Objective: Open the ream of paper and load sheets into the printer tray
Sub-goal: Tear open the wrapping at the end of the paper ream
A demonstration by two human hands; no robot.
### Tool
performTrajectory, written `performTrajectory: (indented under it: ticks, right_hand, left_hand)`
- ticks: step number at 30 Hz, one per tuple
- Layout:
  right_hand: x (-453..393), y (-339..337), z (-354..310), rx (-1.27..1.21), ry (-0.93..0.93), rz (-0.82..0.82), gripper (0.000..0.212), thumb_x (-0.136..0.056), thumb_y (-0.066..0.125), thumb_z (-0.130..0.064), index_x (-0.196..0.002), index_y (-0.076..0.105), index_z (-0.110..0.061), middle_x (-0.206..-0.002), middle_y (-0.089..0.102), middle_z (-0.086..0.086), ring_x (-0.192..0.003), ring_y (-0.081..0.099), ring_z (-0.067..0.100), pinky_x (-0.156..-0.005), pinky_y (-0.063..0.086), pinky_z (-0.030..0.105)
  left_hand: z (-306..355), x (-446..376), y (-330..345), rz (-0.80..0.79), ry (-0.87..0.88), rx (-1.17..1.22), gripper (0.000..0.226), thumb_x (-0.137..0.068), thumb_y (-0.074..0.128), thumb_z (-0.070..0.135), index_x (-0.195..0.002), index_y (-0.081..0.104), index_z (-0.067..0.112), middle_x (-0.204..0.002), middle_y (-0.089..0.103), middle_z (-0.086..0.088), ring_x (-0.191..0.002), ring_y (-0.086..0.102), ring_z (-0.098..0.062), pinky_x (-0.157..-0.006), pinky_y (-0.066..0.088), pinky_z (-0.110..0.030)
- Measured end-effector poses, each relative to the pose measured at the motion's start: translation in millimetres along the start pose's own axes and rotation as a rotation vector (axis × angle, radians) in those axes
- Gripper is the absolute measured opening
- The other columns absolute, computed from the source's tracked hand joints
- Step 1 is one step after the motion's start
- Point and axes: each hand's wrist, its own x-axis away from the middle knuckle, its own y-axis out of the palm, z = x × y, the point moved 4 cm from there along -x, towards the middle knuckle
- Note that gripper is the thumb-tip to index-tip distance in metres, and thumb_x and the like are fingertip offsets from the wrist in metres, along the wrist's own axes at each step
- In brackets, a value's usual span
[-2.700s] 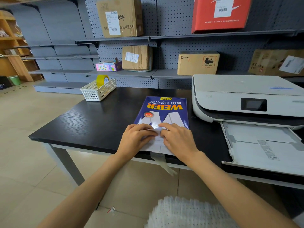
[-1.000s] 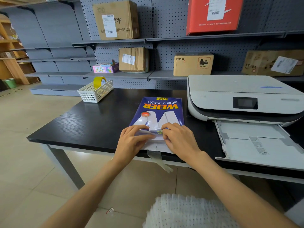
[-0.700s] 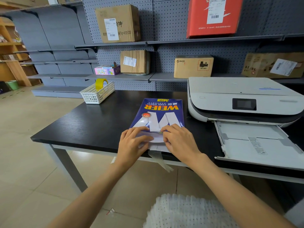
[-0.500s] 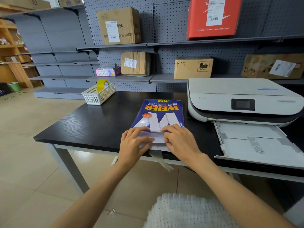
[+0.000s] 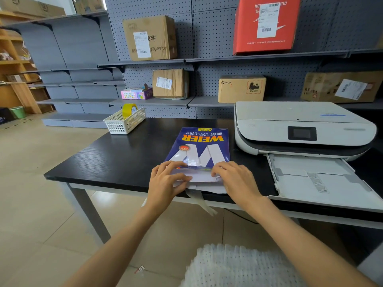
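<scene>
Where the blue ream of paper (image 5: 202, 149) lies on the table (image 5: 116, 160), left of the printer (image 5: 300, 129), its near wrapper end is open; left hand (image 5: 165, 183) and right hand (image 5: 236, 180) pinch the white flaps.

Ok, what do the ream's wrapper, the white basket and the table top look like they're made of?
Ream wrapper: likely glossy coated paper, since it shows sheen and holds creases at the opened end.
White basket: probably moulded plastic, with a regular lattice of holes.
Table top: looks like black wood-grain laminate or veneer, matte with fine streaks.
</scene>
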Motion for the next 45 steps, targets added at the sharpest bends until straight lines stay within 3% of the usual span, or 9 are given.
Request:
performTrajectory:
  ticks: [9,12,15,20,28,34,40,43,45]
  right_hand:
    - [5,-3,7,-0.001,0.009,-0.048,0.057,-0.079,0.058,0.011,-0.122,0.060,-0.027,-0.129,0.058,-0.008,-0.115,0.054,0.021,-0.077,0.039,0.029]
    - [3,-3,7,0.016,-0.005,-0.031,0.047,-0.078,0.065,0.001,-0.115,0.063,-0.028,-0.120,0.063,-0.008,-0.108,0.058,0.021,-0.071,0.039,0.029]
    - [3,-4,7,0.015,0.008,0.021,0.026,-0.074,0.074,-0.013,-0.095,0.068,-0.027,-0.103,0.068,-0.010,-0.092,0.064,0.019,-0.063,0.036,0.026]
    - [8,-7,0,0.005,-0.020,0.063,0.023,-0.066,0.080,-0.015,-0.082,0.066,-0.024,-0.098,0.068,-0.009,-0.087,0.064,0.018,-0.063,0.040,0.025]
    - [17,-11,-17,0.065,-0.053,0.107,0.030,-0.058,0.081,-0.008,-0.079,0.061,-0.016,-0.097,0.067,-0.001,-0.084,0.062,0.023,-0.061,0.044,0.028]
    - [27,-15,-26,0.069,-0.095,0.159,0.035,-0.049,0.076,-0.003,-0.076,0.058,-0.014,-0.083,0.064,-0.001,-0.073,0.061,0.024,-0.057,0.045,0.032]
    - [43,-17,-32,0.058,-0.093,0.179,0.031,-0.052,0.076,-0.006,-0.076,0.057,-0.015,-0.074,0.066,0.000,-0.071,0.062,0.028,-0.055,0.042,0.031]
    - [50,-18,-33,0.066,-0.061,0.180,0.024,-0.059,0.072,-0.009,-0.075,0.056,-0.016,-0.069,0.066,0.000,-0.065,0.061,0.028,-0.054,0.043,0.032]
    - [55,-18,-34,0.064,-0.058,0.163,0.018,-0.063,0.067,-0.009,-0.075,0.055,-0.016,-0.068,0.066,0.000,-0.066,0.060,0.028,-0.055,0.044,0.034]
  left_hand:
    - [-7,-1,-2,-0.015,-0.061,-0.018,0.017,-0.080,0.078,0.030,-0.093,0.076,0.040,-0.123,0.062,0.016,-0.122,0.047,-0.013,-0.098,0.028,-0.028]
    - [-9,1,-1,-0.014,-0.054,-0.004,0.016,-0.081,0.076,0.031,-0.094,0.075,0.040,-0.124,0.062,0.016,-0.123,0.046,-0.012,-0.098,0.027,-0.027]
    - [-7,4,-1,-0.001,-0.042,0.020,0.013,-0.084,0.065,0.043,-0.092,0.075,0.040,-0.123,0.062,0.016,-0.122,0.047,-0.011,-0.099,0.028,-0.026]
    - [2,11,-5,0.066,0.013,0.067,0.018,-0.083,0.059,0.042,-0.085,0.076,0.036,-0.120,0.065,0.012,-0.117,0.050,-0.011,-0.097,0.029,-0.025]
    - [12,26,-8,0.066,-0.023,0.105,0.017,-0.083,0.061,0.037,-0.086,0.077,0.035,-0.121,0.065,0.011,-0.117,0.055,-0.012,-0.097,0.033,-0.027]
    - [22,40,-18,0.098,-0.007,0.127,0.019,-0.086,0.059,0.040,-0.091,0.077,0.034,-0.120,0.066,0.011,-0.116,0.055,-0.011,-0.098,0.033,-0.029]
    - [29,60,-27,0.130,-0.020,0.177,0.019,-0.089,0.059,0.042,-0.094,0.076,0.036,-0.116,0.067,0.014,-0.111,0.059,-0.011,-0.097,0.040,-0.039]
    - [30,66,-30,0.094,-0.034,0.228,0.022,-0.089,0.060,0.045,-0.099,0.076,0.035,-0.117,0.065,0.016,-0.112,0.055,-0.007,-0.097,0.043,-0.034]
    - [32,70,-33,0.048,-0.069,0.295,0.025,-0.088,0.061,0.048,-0.101,0.076,0.033,-0.119,0.063,0.016,-0.114,0.051,-0.004,-0.097,0.041,-0.022]
